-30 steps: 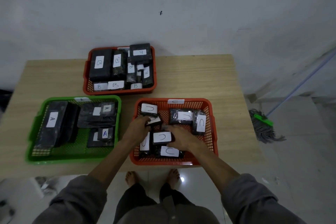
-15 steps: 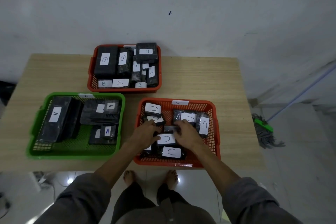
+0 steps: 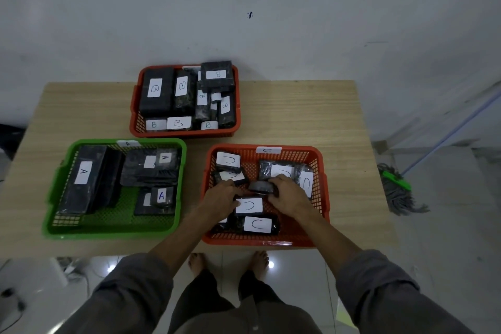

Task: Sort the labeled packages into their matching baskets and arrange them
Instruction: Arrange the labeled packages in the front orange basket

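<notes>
Three baskets stand on the wooden table (image 3: 298,116). Both my hands are inside the near right orange basket (image 3: 321,184), tagged C, among several black packages with white C labels. My left hand (image 3: 219,202) grips the left end of a C package (image 3: 249,205) in the basket's middle. My right hand (image 3: 288,194) holds a small dark package (image 3: 260,186) just behind it, label not showing. Another C package (image 3: 257,224) lies at the front. The green basket (image 3: 113,229) on the left holds A packages. The far orange basket (image 3: 135,116) holds B packages.
The table backs against a white wall. A mop (image 3: 398,187) lies on the tiled floor to the right of the table. My bare feet (image 3: 198,263) stand at the table's front edge. Cables and a plug strip (image 3: 62,268) lie on the floor at the left.
My left hand moved from the back left packages down to the middle C package. My right hand shifted back and took hold of a small dark package. The camera view tilted slightly.
</notes>
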Demonstrator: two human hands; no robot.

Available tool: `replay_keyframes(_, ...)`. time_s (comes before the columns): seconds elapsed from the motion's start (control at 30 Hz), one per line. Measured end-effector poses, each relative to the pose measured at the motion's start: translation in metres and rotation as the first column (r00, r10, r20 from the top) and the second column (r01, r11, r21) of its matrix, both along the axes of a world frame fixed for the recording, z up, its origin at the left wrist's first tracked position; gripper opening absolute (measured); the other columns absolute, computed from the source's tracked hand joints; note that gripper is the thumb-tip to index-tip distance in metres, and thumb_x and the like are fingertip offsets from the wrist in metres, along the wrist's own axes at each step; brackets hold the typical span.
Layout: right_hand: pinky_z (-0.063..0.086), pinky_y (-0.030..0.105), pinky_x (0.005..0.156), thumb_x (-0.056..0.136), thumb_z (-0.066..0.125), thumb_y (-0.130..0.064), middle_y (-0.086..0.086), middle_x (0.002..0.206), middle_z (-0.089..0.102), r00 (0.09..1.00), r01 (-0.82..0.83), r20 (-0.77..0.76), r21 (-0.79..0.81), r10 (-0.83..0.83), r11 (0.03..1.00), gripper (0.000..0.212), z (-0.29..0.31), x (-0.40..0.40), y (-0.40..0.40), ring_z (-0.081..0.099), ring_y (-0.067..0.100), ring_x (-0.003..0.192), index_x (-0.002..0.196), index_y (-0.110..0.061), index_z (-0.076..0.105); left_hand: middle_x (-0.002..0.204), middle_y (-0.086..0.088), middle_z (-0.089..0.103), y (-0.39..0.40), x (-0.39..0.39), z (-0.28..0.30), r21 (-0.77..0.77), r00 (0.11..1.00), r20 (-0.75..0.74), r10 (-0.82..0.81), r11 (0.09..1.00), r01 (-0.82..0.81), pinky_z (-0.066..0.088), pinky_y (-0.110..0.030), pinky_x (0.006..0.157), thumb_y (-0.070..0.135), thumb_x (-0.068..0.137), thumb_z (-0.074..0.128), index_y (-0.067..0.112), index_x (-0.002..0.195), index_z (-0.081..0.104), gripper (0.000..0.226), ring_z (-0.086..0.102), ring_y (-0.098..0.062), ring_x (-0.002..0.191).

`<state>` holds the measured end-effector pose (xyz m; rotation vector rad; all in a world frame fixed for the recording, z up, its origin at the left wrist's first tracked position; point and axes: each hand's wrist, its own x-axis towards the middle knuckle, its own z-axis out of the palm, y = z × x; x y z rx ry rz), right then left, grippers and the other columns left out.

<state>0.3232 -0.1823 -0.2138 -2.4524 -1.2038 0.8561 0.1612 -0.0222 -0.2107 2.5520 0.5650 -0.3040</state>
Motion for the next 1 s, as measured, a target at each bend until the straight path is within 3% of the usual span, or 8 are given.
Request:
replay_keyframes(0.1,0.053,0.027,0.081,0.096,0.059,-0.031,-0.001,0.112,0.066,0.874,0.299,-0.409,0.03,-0.261,0.954,0.032,0.014,0.015,-0.003,0.064,0.013,0.092,0.126,-0.021,0.062,0.117,-0.003,0.058,0.002,0.004,0.0,0.004,1.0,-0.014,-0.023,1.0,0.023,0.051,-0.035,0.091,0.027,0.09,0.064,0.017,0.119,0.067,0.031,0.056,-0.021,0.109)
replay_keyframes(0.2,0.043,0.021,0.06,0.101,0.048,-0.038,0.007,0.099,0.07,0.661,0.478,-0.628,-0.069,-0.41,0.876,0.027,0.022,0.025,-0.006,0.06,0.009,0.07,0.114,-0.021,0.064,0.116,-0.003,0.058,0.006,0.007,0.003,0.012,1.0,0.016,-0.024,1.0,0.024,0.05,-0.034,0.089,0.03,0.09,0.064,0.016,0.12,0.064,0.033,0.057,-0.021,0.109)
replay_keyframes(0.3,0.038,0.022,0.051,0.103,0.042,-0.041,0.002,0.083,0.069,0.567,0.527,-0.696,-0.106,-0.442,0.843,0.036,0.023,0.027,-0.008,0.053,0.008,0.06,0.108,-0.016,0.067,0.119,-0.001,0.059,0.008,0.014,0.008,-0.032,0.996,0.085,0.024,0.999,-0.021,0.05,-0.032,0.09,0.035,0.089,0.065,0.02,0.124,0.058,0.039,0.057,-0.018,0.109)
replay_keyframes(0.47,0.036,0.021,0.049,0.104,0.039,-0.043,-0.001,0.074,0.062,0.539,0.544,-0.709,-0.119,-0.455,0.831,0.042,0.02,0.026,-0.006,0.049,0.007,0.056,0.108,-0.012,0.066,0.114,0.005,0.063,0.005,0.028,0.016,-0.279,0.979,0.146,0.145,0.955,-0.1,0.053,-0.027,0.084,0.039,0.091,0.064,0.023,0.123,0.059,0.036,0.062,-0.011,0.097)
replay_keyframes(0.57,0.038,0.021,0.052,0.105,0.037,-0.045,-0.001,0.072,0.062,0.57,0.527,-0.686,-0.117,-0.452,0.842,0.046,0.018,0.026,-0.006,0.05,0.007,0.056,0.107,-0.011,0.067,0.109,0.005,0.067,0.001,0.035,0.017,-0.378,0.967,0.154,0.202,0.917,-0.131,0.054,-0.027,0.08,0.037,0.094,0.06,0.019,0.124,0.062,0.034,0.064,-0.011,0.091)
replay_keyframes(0.67,0.045,0.029,0.065,0.106,0.031,-0.048,-0.001,0.074,0.063,0.696,0.42,-0.609,-0.086,-0.381,0.904,0.05,0.017,0.025,-0.008,0.053,0.009,0.062,0.094,-0.014,0.065,0.107,0.003,0.069,-0.004,0.04,0.014,-0.387,0.973,0.133,0.188,0.914,-0.124,0.054,-0.032,0.086,0.027,0.094,0.061,0.019,0.118,0.066,0.026,0.064,-0.013,0.096)
replay_keyframes(0.83,0.043,0.036,0.097,0.108,0.03,-0.043,0.016,0.129,0.06,0.879,0.282,-0.342,-0.188,-0.332,0.941,0.052,0.004,0.018,-0.013,0.057,0.029,0.119,0.134,-0.004,0.05,0.106,0.0,0.072,-0.008,0.039,0.005,-0.327,0.997,0.03,0.072,0.943,-0.059,0.054,-0.037,0.089,0.03,0.093,0.062,0.018,0.105,0.071,0.019,0.066,-0.017,0.1)
replay_keyframes(1.0,0.042,0.037,0.106,0.11,0.024,-0.035,0.02,0.137,0.056,0.92,0.185,-0.294,-0.256,-0.259,0.949,0.048,-0.001,0.022,-0.028,0.053,0.032,0.125,0.135,-0.004,0.05,0.124,-0.001,0.067,-0.009,0.033,-0.006,-0.275,0.99,-0.061,-0.131,0.955,0.11,0.05,-0.037,0.095,0.028,0.09,0.066,0.019,0.123,0.066,0.033,0.06,-0.021,0.113)
